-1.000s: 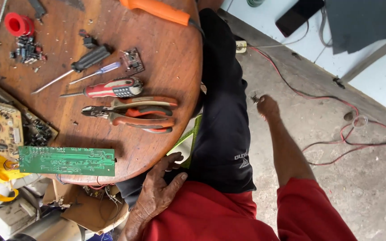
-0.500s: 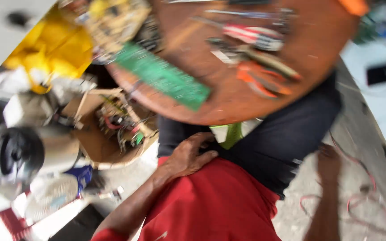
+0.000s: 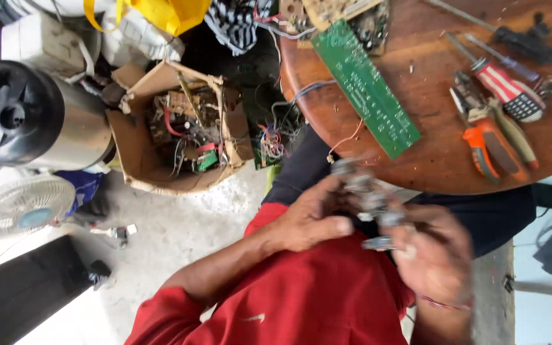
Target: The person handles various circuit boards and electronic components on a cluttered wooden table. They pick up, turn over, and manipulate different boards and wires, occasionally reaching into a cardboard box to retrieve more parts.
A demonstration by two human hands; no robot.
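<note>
Below the edge of the round wooden table (image 3: 429,160), over the lap, both hands hold a small grey metal part (image 3: 368,198), too blurred to identify. The left hand (image 3: 308,217) curls its fingers around it; the right hand (image 3: 436,252) pinches its lower end. Holding it steadier and closer would probably help.

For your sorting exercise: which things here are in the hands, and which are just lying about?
In hand:
- blurred small grey metal part, held between left hand and right hand

Lying about:
- green circuit board on round wooden table
- orange-handled pliers
- red-and-white screwdriver
- cardboard box of parts
- white fan
</note>
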